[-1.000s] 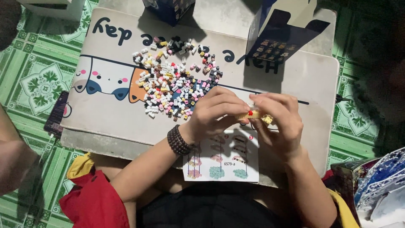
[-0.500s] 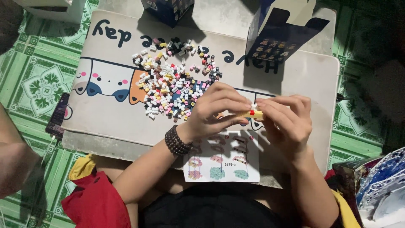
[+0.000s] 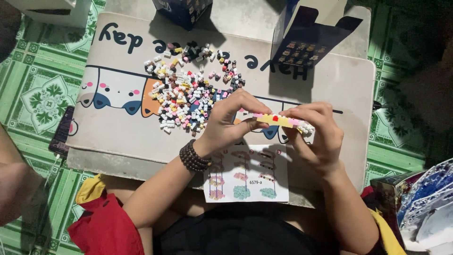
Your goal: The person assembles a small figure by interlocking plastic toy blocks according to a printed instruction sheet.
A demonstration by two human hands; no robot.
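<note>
Only a short strip of bricks [image 3: 282, 121] built so far — pinched at both ends between left hand [image 3: 232, 123] and right hand [image 3: 315, 137], above the instruction sheet [image 3: 246, 174]. Large pile of loose bricks [image 3: 191, 92] on the mat [image 3: 113, 137] — much left to assemble.

Hands hide part of the instruction sheet [image 3: 246, 182]

Glossy plastic on that little brick strip [image 3: 282, 120], same sheen across the loose brick pile [image 3: 188, 94] at ten o'clock. Matt paper instruction sheet [image 3: 247, 174] at six o'clock, smooth matt desk mat [image 3: 344, 80] beneath.
</note>
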